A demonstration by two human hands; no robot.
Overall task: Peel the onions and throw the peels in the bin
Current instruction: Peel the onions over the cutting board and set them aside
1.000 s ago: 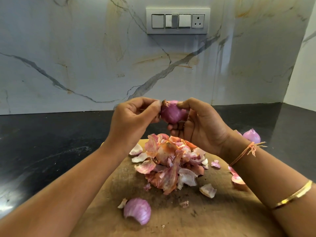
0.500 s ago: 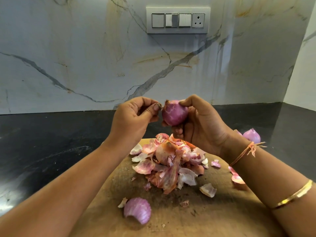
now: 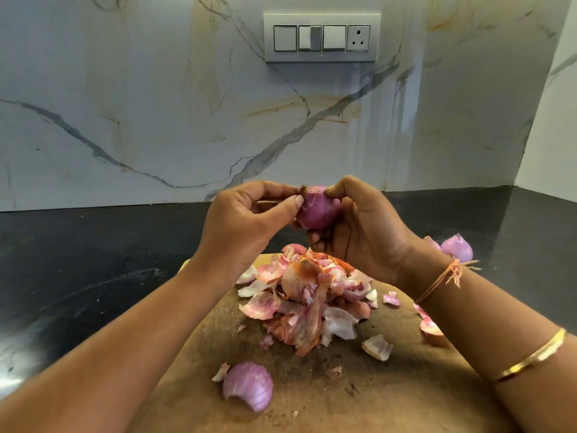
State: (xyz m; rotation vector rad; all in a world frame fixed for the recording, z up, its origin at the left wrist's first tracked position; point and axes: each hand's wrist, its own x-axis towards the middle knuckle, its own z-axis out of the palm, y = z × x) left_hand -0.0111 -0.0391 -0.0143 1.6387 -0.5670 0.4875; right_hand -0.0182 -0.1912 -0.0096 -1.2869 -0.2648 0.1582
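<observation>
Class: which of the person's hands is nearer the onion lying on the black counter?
Right. The right hand sits just left of the onion on the counter; the left hand is farther left, across the held onion.

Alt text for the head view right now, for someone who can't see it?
The right hand cradles a purple onion above a wooden board while the left hand pinches at its top. A pile of peels lies on the board, which sits on a dark counter.
</observation>
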